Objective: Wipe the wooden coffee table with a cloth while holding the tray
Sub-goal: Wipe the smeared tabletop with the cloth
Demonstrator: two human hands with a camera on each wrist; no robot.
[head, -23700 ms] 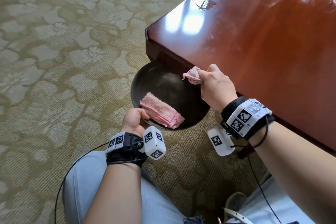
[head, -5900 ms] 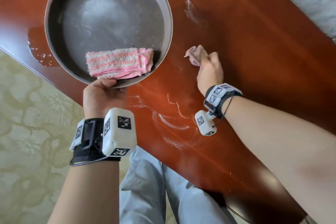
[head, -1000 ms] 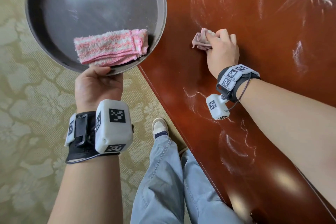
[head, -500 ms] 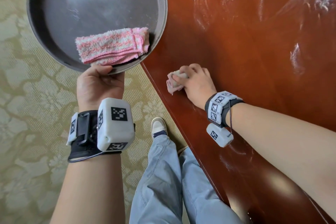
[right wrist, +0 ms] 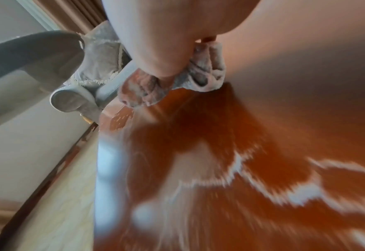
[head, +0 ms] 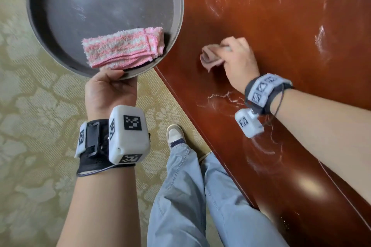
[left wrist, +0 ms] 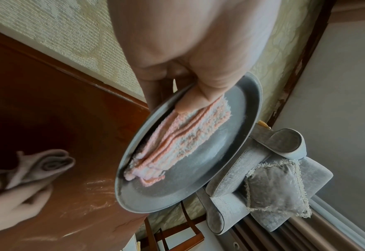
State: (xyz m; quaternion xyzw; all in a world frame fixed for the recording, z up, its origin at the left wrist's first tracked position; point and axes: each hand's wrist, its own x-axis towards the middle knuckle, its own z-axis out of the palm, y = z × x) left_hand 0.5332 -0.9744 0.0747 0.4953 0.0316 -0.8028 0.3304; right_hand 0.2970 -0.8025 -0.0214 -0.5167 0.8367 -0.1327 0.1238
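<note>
A round dark grey tray (head: 60,26) (left wrist: 226,169) hangs in the air beside the table's left edge, partly over it. My left hand (head: 112,86) (left wrist: 198,81) grips its near rim, thumb on top. A folded pink-and-white striped towel (head: 124,46) (left wrist: 177,141) lies in the tray. My right hand (head: 239,62) grips a crumpled dusty-pink cloth (head: 210,58) (right wrist: 201,74) (left wrist: 42,164) and presses it on the glossy red-brown wooden coffee table (head: 281,26) (right wrist: 241,152). White smear streaks (head: 220,98) mark the wood.
Patterned beige carpet (head: 30,126) lies left of the table. My legs in light jeans (head: 190,196) and a shoe (head: 174,134) stand at the table's near edge. A grey armchair with a fringed cushion (left wrist: 274,186) stands behind the tray.
My right hand has slid the cloth away from the table's left edge, further onto the top. The tray and left hand have stayed nearly still.
</note>
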